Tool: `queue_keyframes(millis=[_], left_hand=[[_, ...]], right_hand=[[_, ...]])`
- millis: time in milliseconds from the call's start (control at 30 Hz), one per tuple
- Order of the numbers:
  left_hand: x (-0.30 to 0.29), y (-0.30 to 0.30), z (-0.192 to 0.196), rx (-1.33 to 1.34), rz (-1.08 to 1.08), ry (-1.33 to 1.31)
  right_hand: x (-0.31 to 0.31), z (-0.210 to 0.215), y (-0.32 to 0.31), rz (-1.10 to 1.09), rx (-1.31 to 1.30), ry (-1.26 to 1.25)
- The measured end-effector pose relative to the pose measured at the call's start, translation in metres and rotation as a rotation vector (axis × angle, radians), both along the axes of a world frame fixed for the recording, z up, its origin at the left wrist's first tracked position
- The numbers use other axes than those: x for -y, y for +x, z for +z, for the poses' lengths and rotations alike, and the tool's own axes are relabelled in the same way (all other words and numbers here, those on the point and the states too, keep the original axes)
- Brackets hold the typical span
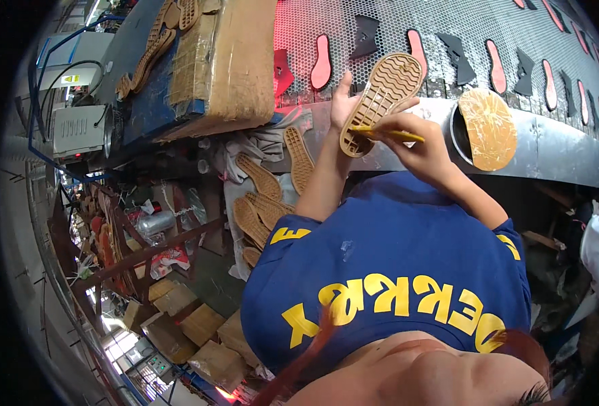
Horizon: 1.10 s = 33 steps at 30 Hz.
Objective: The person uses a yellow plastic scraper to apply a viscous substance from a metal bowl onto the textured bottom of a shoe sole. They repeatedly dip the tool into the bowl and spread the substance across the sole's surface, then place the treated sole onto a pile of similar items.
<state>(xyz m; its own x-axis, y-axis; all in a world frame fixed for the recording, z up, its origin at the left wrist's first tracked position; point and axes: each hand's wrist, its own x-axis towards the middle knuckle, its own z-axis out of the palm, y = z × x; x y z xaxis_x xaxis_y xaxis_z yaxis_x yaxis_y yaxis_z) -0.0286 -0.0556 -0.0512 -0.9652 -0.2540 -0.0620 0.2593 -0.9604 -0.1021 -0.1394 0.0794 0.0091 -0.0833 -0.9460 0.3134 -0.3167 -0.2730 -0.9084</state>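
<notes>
A wide mesh conveyor (pixel 395 30) is running out of view past the dark fisheye rim. Before it, a tan sole (pixel 388 95) is tilting in mid-air, showing wavy ridges on its upper part and gridded recesses below. The left hand (pixel 342 110) is holding it from behind, thumb standing clear, other fingers mostly hiding, their curl impossible to tell. The right hand (pixel 424 150) is pinching a slim yellow tool (pixel 411 137), its tip blending into the recesses.
</notes>
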Motion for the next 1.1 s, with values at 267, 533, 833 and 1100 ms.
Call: queue_keyframes(millis=[267,533,833,1100], left_hand=[[0.006,0.017,-0.013,-0.132,-0.085,0.041],[-0.022,0.014,0.034,-0.014,0.028,-0.239],[-0.027,0.01,0.034,-0.044,0.032,-0.205],[-0.028,0.015,0.027,-0.002,0.017,-0.342]], right_hand=[[0.03,-0.028,-0.044,-0.031,0.493,0.113],[0.024,-0.011,-0.072,-0.42,0.307,-0.005],[0.024,-0.003,-0.054,-0.671,0.139,-0.147],[0.021,-0.003,-0.048,-0.555,0.046,-0.154]])
